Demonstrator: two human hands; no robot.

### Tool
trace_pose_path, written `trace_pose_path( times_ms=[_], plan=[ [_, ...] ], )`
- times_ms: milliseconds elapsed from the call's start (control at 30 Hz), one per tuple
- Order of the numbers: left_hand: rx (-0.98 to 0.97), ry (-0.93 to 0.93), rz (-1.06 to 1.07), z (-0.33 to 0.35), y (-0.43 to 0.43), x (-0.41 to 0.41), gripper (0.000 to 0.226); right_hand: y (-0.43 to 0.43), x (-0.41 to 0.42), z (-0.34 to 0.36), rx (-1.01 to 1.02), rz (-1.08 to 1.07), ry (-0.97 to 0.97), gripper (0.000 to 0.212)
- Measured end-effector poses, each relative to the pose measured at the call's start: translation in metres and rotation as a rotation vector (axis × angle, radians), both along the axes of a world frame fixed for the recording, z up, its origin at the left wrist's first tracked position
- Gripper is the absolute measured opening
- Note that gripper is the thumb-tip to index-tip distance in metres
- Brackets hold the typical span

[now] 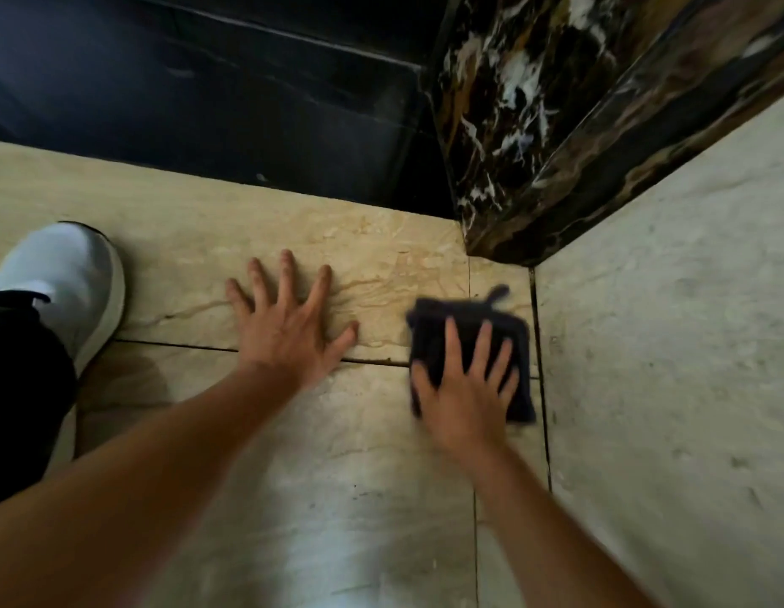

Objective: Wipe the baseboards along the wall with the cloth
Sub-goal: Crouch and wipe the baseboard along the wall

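Cloth (447, 331), dark, folded and likely soft and light, lies on the floor (337, 498) near the wall's foot, pressed flat beneath the right hand (465, 388); the left hand (289, 326) rests splayed, empty.

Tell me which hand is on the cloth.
The right hand, pressing the dark cloth beside the wall; the left hand lies flat on bare floor.

A dark navy folded cloth (465, 331) lies on the beige veined marble floor (293, 454). On the right stands a pale cream stone wall (671, 366). Far right rises a black-brown marble pillar with white veins (526, 125); at the near left, a white sneaker (74, 274).
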State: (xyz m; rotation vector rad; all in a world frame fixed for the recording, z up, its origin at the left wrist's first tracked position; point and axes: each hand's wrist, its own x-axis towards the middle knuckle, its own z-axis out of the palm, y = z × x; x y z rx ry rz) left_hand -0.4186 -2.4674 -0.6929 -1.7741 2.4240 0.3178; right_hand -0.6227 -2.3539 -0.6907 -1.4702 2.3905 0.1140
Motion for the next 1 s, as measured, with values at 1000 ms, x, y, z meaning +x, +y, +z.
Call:
trace_pose_path(
  times_ms=[1000],
  plan=[
    [0.197, -0.02, -0.027, 0.009, -0.012, 0.006, 0.092, 0.052, 0.055, 0.0, -0.036, 0.161, 0.024, 0.07]
  ],
)
